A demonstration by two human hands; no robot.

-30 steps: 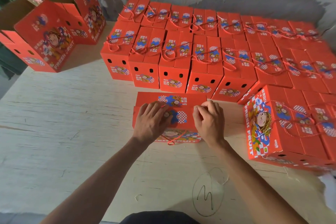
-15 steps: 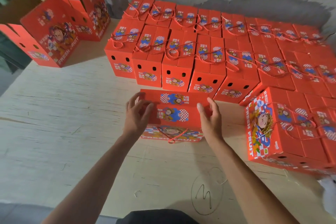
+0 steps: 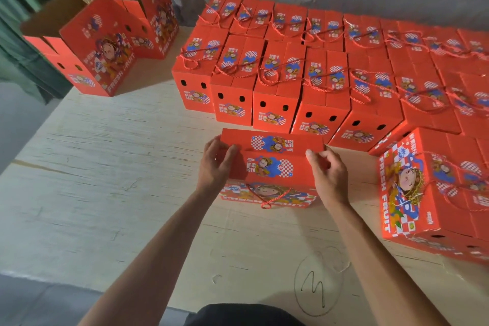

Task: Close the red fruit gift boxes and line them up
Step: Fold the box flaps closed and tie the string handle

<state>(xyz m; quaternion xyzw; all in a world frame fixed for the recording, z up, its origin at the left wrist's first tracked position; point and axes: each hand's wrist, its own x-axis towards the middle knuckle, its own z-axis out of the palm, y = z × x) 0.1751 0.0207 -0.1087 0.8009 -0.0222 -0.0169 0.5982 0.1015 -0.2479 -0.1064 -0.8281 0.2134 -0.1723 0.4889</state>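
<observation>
Two hands, lifted off the lid since a second ago and now clasped on the ends of the closed red box [image 3: 270, 167]: left hand [image 3: 215, 163] at nine o'clock, right hand [image 3: 326, 173] at three, box judged ready for the front row [image 3: 270, 95] at twelve o'clock.

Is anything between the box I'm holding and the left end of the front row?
Nothing visible. The box sits just in front of the row, and the table to the row's left is bare up to the open boxes at far left.
</observation>
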